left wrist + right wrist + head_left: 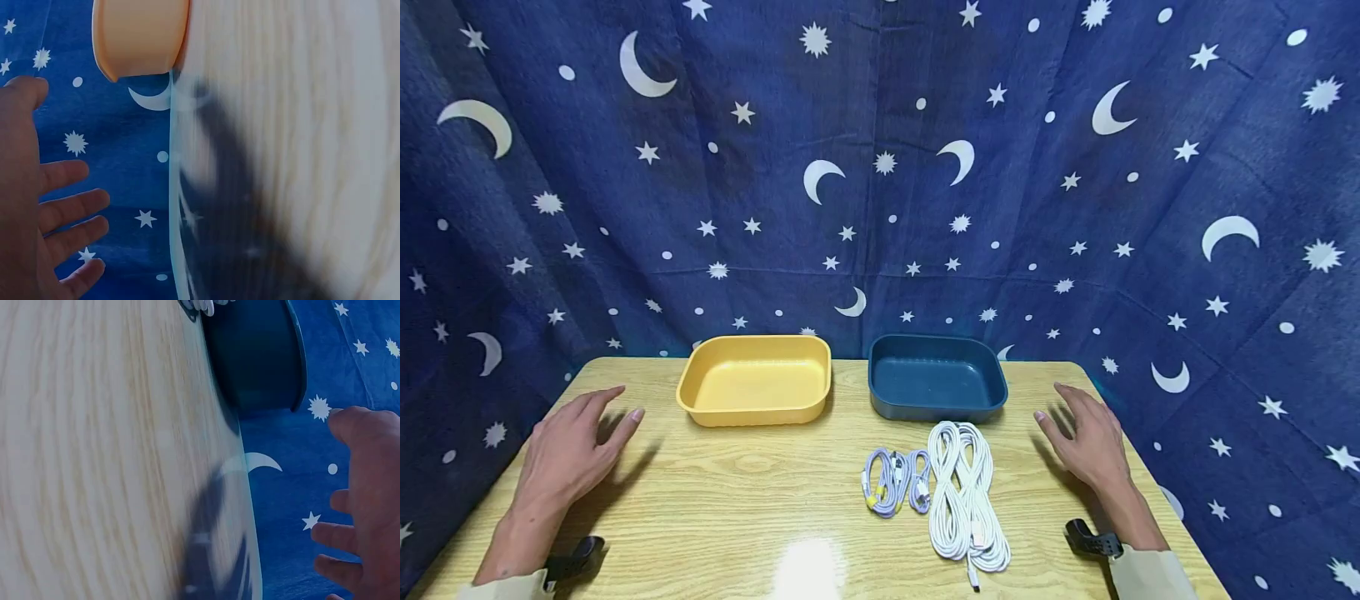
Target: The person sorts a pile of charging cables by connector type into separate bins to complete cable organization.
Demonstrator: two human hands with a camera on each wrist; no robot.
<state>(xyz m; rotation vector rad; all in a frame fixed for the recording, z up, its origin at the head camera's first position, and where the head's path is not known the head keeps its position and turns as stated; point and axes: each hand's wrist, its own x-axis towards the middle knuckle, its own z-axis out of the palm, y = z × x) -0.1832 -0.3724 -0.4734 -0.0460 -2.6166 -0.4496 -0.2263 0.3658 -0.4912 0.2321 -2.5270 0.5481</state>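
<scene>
1. Two hands out, left hand (568, 450) and right hand (1090, 442), fingers (75, 209) loosely spread and gripping nothing.
2. The white cable bundles (953, 492) lie on the worktop (737, 508), on the near side of the blue tray (938, 412), just right of the lavender cable bundles (891, 487).
3. Right hand's way closer: from its fingers, the white ones are off left and a bit toward the person, long axis roughly front to back.
4. Left hand's nearest the yellow tray (760, 417).

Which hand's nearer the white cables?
Right. The right hand is to the right of the white cables, not touching; the left hand is far to their left, beyond the purple cables.
</scene>
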